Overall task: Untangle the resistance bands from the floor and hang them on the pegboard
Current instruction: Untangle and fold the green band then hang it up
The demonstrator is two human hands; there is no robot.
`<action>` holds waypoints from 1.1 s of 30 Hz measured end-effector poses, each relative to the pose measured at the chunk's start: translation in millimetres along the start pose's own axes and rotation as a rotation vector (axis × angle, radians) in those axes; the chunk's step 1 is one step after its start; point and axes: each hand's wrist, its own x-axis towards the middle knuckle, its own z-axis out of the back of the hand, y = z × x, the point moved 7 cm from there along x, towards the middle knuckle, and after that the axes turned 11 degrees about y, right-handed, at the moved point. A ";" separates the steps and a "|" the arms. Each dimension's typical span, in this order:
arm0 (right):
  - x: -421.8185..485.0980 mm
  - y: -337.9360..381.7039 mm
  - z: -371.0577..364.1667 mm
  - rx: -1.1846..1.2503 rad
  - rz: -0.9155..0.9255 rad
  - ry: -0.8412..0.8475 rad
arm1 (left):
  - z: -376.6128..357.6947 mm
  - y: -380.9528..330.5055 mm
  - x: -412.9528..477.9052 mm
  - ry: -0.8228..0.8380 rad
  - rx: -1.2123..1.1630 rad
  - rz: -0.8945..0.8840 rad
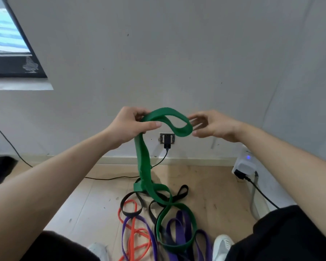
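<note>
A wide green resistance band hangs from my left hand, which grips its upper loop in front of the wall. My right hand is beside the loop's right end, fingers spread and blurred, just touching or nearly touching it. The band's lower part trails onto the floor and loops through the tangle. On the floor lie a black band, an orange band and purple bands, crossed over each other. No pegboard is in view.
A wall socket with a black plug sits behind the band, its cable running along the floor. A white power strip leans at the right wall. My white shoes and black trousers frame the pile. A dark-framed window is upper left.
</note>
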 end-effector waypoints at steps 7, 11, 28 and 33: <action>8.6 58.7 -35.0 -0.388 0.173 -0.029 | -2.6 -2.9 -13.1 0.100 0.129 0.013; 17.1 70.0 -59.8 -0.473 0.257 -0.018 | -6.2 -4.3 -18.1 0.157 0.154 -0.001; -30.1 96.3 17.6 0.338 0.508 -0.385 | -15.0 28.4 -15.6 0.038 0.214 0.046; -30.6 65.5 49.3 0.503 0.474 -0.509 | -11.1 25.6 -10.8 0.014 0.134 0.076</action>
